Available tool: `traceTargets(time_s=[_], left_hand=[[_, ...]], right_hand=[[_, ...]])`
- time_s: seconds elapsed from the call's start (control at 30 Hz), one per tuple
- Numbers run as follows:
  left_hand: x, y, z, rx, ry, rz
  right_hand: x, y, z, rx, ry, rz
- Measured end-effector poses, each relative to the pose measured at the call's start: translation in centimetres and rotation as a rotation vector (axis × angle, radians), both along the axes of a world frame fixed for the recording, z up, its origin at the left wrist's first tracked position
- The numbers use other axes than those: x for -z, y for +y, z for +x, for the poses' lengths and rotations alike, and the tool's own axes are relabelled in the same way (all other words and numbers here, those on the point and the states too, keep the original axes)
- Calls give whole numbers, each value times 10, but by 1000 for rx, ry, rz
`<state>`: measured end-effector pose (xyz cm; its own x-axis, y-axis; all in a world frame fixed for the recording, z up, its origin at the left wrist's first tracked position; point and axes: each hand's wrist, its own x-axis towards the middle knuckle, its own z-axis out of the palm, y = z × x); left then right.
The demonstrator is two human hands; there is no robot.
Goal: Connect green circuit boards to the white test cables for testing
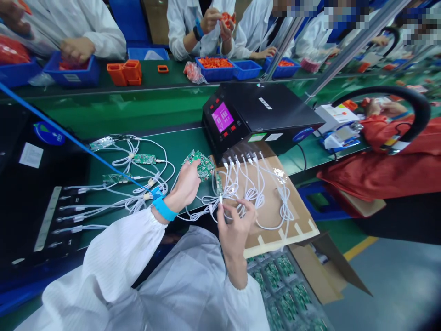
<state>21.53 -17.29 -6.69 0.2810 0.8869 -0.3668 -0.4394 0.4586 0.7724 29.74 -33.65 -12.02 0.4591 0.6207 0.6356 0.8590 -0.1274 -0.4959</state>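
Observation:
My left hand point(188, 184), with a blue wrist strap, is closed on green circuit boards point(200, 164) in front of the black tester. My right hand point(237, 223) pinches the white plug of a cable point(221, 198). Just above that plug stands a small green circuit board point(218, 182), close to the tester's cable row. White cables point(250, 197) lie coiled over the brown cardboard. More small boards point(144, 159) with white cables lie on the green bench to the left.
The black tester point(272, 108) with a lit screen stands ahead. Another black box point(31, 184) is at the left. A tray of boards point(285, 289) sits below the cardboard point(275, 184). Co-workers sit across behind blue bins point(215, 73); a person in red point(406, 170) is at the right.

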Motion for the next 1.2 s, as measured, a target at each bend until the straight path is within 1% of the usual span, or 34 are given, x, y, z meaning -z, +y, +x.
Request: traceTargets(time_s=[0.13,0.23,0.37,0.43,0.5,0.6,0.7,0.8,0.87,0.93,1.0,1.03,1.07,1.13,1.2], left_hand=[[-9,-5,-4,36,10,-16],[-14,-10,-7,83,57,-34],[-18,-15,-8,158,102,-50],[-21,-16,-6,205,100,-55],[-23,-18,-4,216,109,-57],[-22,-20,-1,233,133,-18],[-19,-21,0,295,148,48],[-18,-23,-1,298,160,47],[-19,-26,-1,319,142,10],[-22,-31,1,367,115,-20],[-22,-37,5,405,95,-9],[-22,-40,7,420,88,10],[-21,-42,9,432,87,30],[-19,-46,13,447,96,68],[-18,-48,16,454,116,108]], right_hand=[[9,11,-8,26,-6,-64],[10,8,-9,29,5,-80],[6,-10,-8,-27,-16,-73],[6,-22,-8,-69,-55,-102],[9,-32,-9,-105,-94,-157],[16,-38,-7,-103,-128,-201],[18,-39,-1,-135,-115,-153],[16,-41,7,-244,27,-17],[16,-44,12,-278,223,92],[17,-47,18,-218,438,184],[19,-48,25,-103,561,229],[19,-49,29,-56,555,227],[18,-49,32,-28,502,211],[16,-48,39,-23,310,149],[11,-46,41,-50,113,78]])
